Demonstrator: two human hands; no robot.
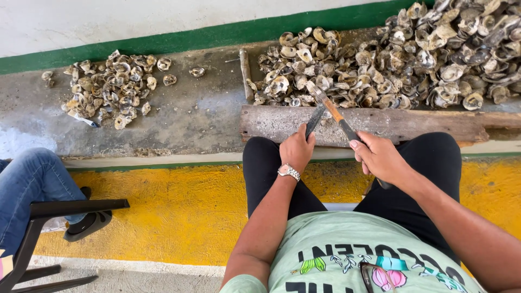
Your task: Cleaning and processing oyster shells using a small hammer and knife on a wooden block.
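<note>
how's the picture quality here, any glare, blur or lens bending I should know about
Head view: soft even daylight, no hard shadows; mild glare on the wet concrete ledge; green stripe bows from wide-angle distortion; both hands, left hand and right hand, and the shell pile are sharp.

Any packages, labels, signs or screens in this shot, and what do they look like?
No packages, signs or screens.
Only printed thing: the green shirt at the bottom, with dark block lettering and small green and pink motifs.
Wristwatch on the left hand: silvery band, face not readable.
</note>
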